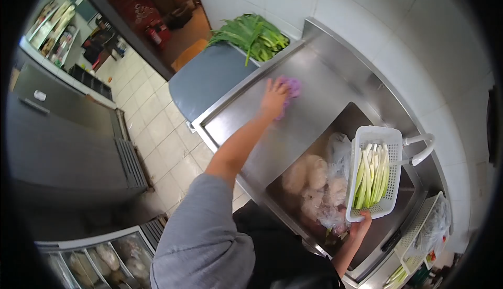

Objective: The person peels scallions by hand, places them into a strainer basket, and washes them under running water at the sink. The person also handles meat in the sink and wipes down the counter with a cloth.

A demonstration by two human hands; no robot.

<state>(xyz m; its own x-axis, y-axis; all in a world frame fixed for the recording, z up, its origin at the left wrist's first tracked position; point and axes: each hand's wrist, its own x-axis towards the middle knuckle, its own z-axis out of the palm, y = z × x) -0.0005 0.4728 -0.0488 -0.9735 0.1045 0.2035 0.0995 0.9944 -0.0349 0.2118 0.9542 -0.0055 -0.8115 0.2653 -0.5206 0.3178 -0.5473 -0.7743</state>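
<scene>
My left hand [273, 98] presses a purple cloth [293, 88] against the steel drainboard [314, 74], its fingers bent over the cloth's near side. At the lower right, my right hand [360, 226] grips the near end of a white perforated basket [392, 205]. Green and white stalks [373, 176] lie lengthwise in that basket, which is above the sink [351, 116]. Below and left of it, plastic bags with pale contents [317, 184] sit in the sink. The white faucet [422, 155] points over the basket's right side.
Leafy greens [254, 35] are heaped behind a grey lid-like surface [209, 77] beyond the drainboard. Another basket [419, 236] with plastic bags stands right of the sink. A steel fridge [68, 142] is at left, an open-topped container unit [99, 263] at lower left.
</scene>
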